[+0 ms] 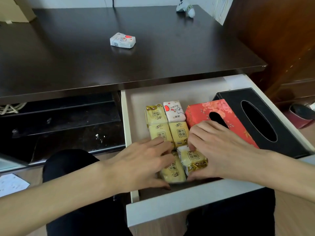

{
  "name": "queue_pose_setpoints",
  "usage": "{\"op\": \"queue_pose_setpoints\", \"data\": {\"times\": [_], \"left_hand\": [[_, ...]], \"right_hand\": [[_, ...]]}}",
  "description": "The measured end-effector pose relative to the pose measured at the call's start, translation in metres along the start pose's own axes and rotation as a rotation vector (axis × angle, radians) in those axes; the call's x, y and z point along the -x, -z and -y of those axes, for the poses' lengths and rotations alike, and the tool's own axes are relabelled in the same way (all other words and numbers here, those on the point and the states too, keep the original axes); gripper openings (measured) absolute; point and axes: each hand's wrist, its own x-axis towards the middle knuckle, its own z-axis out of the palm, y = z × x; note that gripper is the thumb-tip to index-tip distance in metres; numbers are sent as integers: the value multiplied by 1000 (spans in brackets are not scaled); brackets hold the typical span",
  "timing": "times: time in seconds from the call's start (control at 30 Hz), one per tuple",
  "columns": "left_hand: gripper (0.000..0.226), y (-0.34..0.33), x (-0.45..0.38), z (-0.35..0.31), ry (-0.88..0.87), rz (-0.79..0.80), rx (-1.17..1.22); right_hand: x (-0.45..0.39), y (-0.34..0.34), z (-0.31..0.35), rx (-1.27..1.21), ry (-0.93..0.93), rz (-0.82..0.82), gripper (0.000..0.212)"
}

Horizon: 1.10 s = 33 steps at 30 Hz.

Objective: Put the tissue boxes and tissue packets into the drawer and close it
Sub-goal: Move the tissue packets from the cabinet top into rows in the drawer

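Note:
The white drawer (170, 212) is pulled open under the dark desk. Inside stand a black tissue box (265, 126) at the right and a red flowered tissue box (221, 114) beside it. Several yellow tissue packets (156, 116) and one white packet (173, 110) lie in rows at the left. My right hand (219, 150) grips a yellow packet (193, 160) at the drawer's front. My left hand (141, 164) rests with its fingers on another front yellow packet (173, 172). One white packet with red hearts (122, 40) lies on the desk top.
A dark desk top (85, 57) spans the view, with a white game controller (185, 8) at its back edge. A dark keyboard shelf (64, 120) sits left of the drawer. Wooden furniture (281, 40) stands at the right. A paper (12, 183) lies on the floor.

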Motion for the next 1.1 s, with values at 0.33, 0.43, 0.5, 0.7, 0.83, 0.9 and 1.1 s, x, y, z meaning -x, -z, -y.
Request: {"op": "queue_pose_setpoints", "data": {"times": [0.33, 0.43, 0.5, 0.7, 0.83, 0.9, 1.1], "left_hand": [[45, -1, -3, -3, 18, 50, -29], [47, -2, -3, -4, 24, 68, -50], [47, -3, -3, -4, 31, 69, -78], [49, -2, -3, -5, 33, 73, -92], [49, -2, -2, -5, 32, 51, -110], [49, -2, -2, -4, 39, 56, -108], [50, -1, -1, -4, 53, 70, -112]], "right_hand": [[-5, 3, 3, 73, -11, 119, 87], [-3, 3, 2, 59, -10, 125, 83], [-3, 1, 3, 61, -9, 120, 83], [-3, 0, 0, 26, -5, 92, 89], [-1, -4, 0, 24, -2, 83, 74], [-3, -5, 3, 33, -13, 90, 67], [-12, 6, -5, -144, -47, -20, 53]]}}
